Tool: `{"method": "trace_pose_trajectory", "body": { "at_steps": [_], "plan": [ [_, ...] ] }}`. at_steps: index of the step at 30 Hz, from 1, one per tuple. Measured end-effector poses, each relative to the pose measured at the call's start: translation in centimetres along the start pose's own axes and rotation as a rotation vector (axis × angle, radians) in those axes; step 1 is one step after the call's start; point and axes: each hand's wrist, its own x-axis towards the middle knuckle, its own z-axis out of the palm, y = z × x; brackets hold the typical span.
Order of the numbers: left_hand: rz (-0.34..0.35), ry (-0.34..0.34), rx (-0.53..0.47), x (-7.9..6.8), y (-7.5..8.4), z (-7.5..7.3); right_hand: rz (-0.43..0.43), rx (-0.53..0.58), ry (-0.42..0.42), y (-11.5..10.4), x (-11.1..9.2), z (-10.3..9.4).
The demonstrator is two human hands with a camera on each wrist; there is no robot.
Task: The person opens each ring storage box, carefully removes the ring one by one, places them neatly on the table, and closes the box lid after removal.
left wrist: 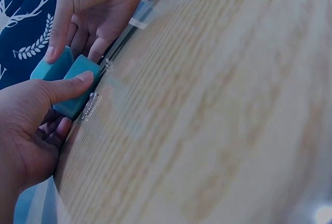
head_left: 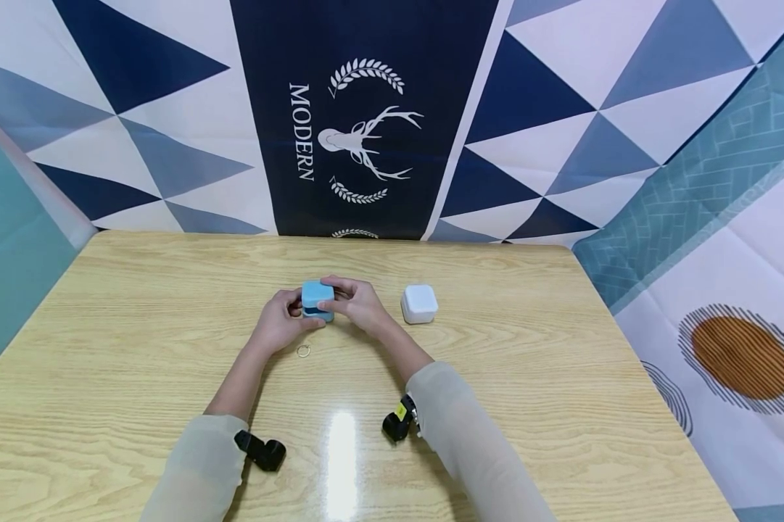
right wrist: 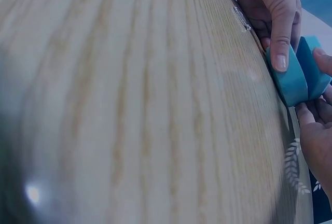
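Observation:
A small light-blue box with rounded corners [head_left: 318, 294] stands partly open, a dark gap showing between lid and base. My left hand [head_left: 279, 322] grips the base [left wrist: 80, 73], its thumb along the near side. From the other side my right hand [head_left: 362, 304] pinches the lid [right wrist: 315, 63] between thumb and fingers, tilting it up from the base. The inside of the box is hidden. Just in front of the left hand, a thin shiny ring-shaped piece of jewelry [head_left: 303, 351] lies on the table.
A white box of similar shape [head_left: 420, 303] sits on the wooden table [head_left: 529, 377], right of my right hand. Behind the table's far edge hangs a patterned cloth [head_left: 365, 210]. Each sleeve carries a black wrist camera [head_left: 261, 451].

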Motion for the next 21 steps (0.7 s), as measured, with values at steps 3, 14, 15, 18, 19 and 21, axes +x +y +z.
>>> {"method": "trace_pose_trajectory", "body": {
  "at_steps": [3,14,15,18,19,21],
  "plan": [
    [0.000,-0.002,-0.003,0.00,-0.01,0.01,0.014,0.006,0.001,-0.02,-0.01,-0.02],
    [-0.016,-0.010,-0.006,0.00,0.06,0.02,0.021,-0.001,-0.025,-0.16,-0.12,-0.16],
    [-0.016,-0.010,-0.006,0.00,0.09,0.01,0.020,-0.001,-0.026,-0.18,-0.11,-0.16],
    [-0.015,-0.007,-0.009,-0.01,0.11,0.02,0.023,-0.001,-0.021,-0.21,-0.11,-0.13],
    [-0.014,-0.007,-0.010,-0.02,0.08,0.03,0.022,-0.002,-0.018,-0.18,-0.11,-0.13],
    [-0.010,-0.005,-0.011,-0.04,0.05,0.06,0.026,-0.004,-0.012,-0.15,-0.12,-0.11]
  ]
}}
